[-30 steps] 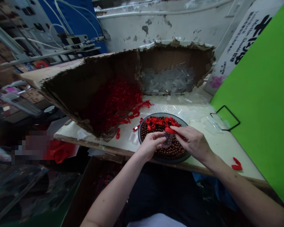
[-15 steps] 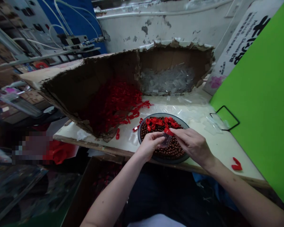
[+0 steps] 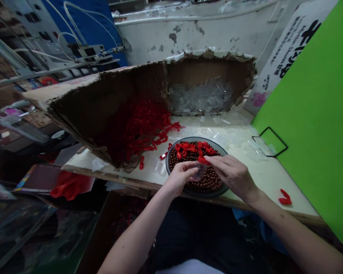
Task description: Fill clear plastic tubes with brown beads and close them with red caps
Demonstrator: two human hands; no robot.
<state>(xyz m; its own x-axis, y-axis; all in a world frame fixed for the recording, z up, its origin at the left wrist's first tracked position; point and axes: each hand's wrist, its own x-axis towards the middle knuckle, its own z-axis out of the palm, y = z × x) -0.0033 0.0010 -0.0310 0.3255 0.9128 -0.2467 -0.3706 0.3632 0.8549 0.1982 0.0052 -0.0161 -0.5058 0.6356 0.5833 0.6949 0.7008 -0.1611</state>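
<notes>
Head cam: left hand (image 3: 181, 177) is pinching a little clear plastic bag (image 3: 200, 171), while the right hand (image 3: 234, 174) has its fingertips (image 3: 214, 159) on a red plastic piece (image 3: 203, 160) at the bag's top, both just over a dark plate (image 3: 196, 138) of brown beads (image 3: 178, 161) and red pieces (image 3: 188, 148). A torn cardboard box (image 3: 131, 82) sits on the tabletop (image 3: 82, 161) behind the plate, keeping more red pieces (image 3: 140, 125) and clear bags (image 3: 200, 98) within easy reach. The white sign (image 3: 291, 49) has print on it, but it looks too warped to read properly.

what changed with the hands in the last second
The right hand has moved the red plastic piece slightly down and tilted it, toward the top of the clear plastic bag held in the left hand. Neither hand let go. The dish of brown beads and the cardboard box stayed where they were.
</notes>
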